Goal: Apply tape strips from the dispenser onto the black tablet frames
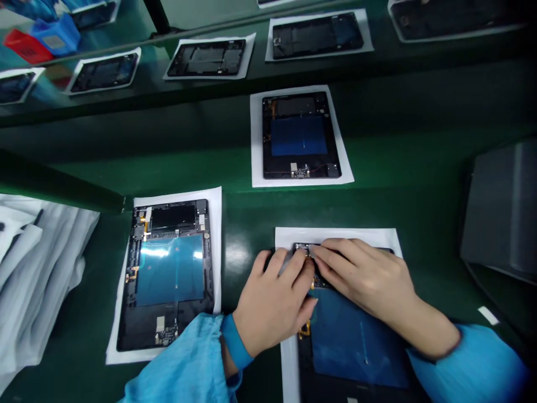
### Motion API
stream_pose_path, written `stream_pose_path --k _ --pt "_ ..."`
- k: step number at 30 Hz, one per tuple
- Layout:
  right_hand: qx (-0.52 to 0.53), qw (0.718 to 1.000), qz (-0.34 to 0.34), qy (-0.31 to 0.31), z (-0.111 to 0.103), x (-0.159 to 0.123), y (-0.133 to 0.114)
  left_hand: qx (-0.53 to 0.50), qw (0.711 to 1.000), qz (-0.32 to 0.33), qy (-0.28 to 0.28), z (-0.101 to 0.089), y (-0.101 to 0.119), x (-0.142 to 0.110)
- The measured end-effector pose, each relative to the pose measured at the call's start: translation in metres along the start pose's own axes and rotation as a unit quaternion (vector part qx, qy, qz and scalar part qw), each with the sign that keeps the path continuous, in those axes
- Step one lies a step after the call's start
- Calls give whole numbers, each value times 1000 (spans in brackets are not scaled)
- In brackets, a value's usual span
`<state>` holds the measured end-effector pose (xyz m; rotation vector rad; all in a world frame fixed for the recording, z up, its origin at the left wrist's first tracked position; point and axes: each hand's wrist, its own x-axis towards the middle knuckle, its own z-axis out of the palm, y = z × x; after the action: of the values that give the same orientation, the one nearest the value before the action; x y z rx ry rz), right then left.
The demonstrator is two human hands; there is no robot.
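Note:
An opened tablet (356, 341) with a blue film-covered battery lies on a white sheet (289, 369) in front of me. At its upper left corner, my left hand (274, 305) has its fingers curled and the fingertips pressed down on the inner parts. My right hand (369, 280) reaches across the tablet's top, thumb and fingers pinched together close to the left fingertips. Something small and silvery shows between the two hands, too covered to name. A blue band (237, 341) circles my left wrist.
Another opened tablet (172, 268) lies on paper to the left, and one more (298, 137) farther back. Several tablet housings line a raised shelf (210, 89). Stacked white bags (46, 280) stand far left; a dark grey box-like object (499, 212) is at right.

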<state>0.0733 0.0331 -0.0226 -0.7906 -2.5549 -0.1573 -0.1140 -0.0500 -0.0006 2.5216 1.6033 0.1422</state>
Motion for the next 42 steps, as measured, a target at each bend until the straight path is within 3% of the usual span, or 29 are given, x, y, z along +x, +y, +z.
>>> stream_pose_path --k 10,14,16,19,21,22,23,24,25,27,28,29,31,37,42 --pt "-5 999 -38 -39 -3 3 -10 -16 1000 -12 11 -2 1 -3" --pt "14 998 -27 -51 -9 -10 -15 -185 977 -102 31 -14 7 -20" --pt "34 998 -26 -51 -11 -24 -18 -336 924 -176 39 -25 12 -41" --pt "56 998 -20 -27 -12 -42 -22 -553 791 -261 17 -39 21 -77" --pt "71 997 -11 -12 -12 -48 -26 -645 706 -292 -15 -42 29 -92" --pt "82 997 -7 -9 -12 -49 -27 -666 684 -297 -28 -40 34 -96" --pt "93 996 -5 -6 -12 -49 -28 -667 683 -295 -40 -38 38 -96" --pt "103 995 -5 -4 -12 -48 -29 -647 705 -287 -49 -35 41 -94" --pt "112 994 -4 -1 -13 -47 -29 -599 749 -277 -51 -32 43 -88" --pt "121 993 1 7 -14 -46 -28 -405 881 -244 -27 -29 44 -72" --pt "123 992 5 10 -15 -46 -27 -288 932 -221 -11 -29 43 -63" --pt "124 992 9 14 -16 -46 -25 -184 963 -196 5 -30 41 -52" --pt "128 991 20 22 -17 -47 -22 -62 985 -157 20 -31 36 -31" --pt "148 988 32 40 -17 -46 -19 32 995 -84 -37 -28 23 25" --pt "159 986 41 31 -20 -42 -19 79 992 -35 -91 -35 20 45"
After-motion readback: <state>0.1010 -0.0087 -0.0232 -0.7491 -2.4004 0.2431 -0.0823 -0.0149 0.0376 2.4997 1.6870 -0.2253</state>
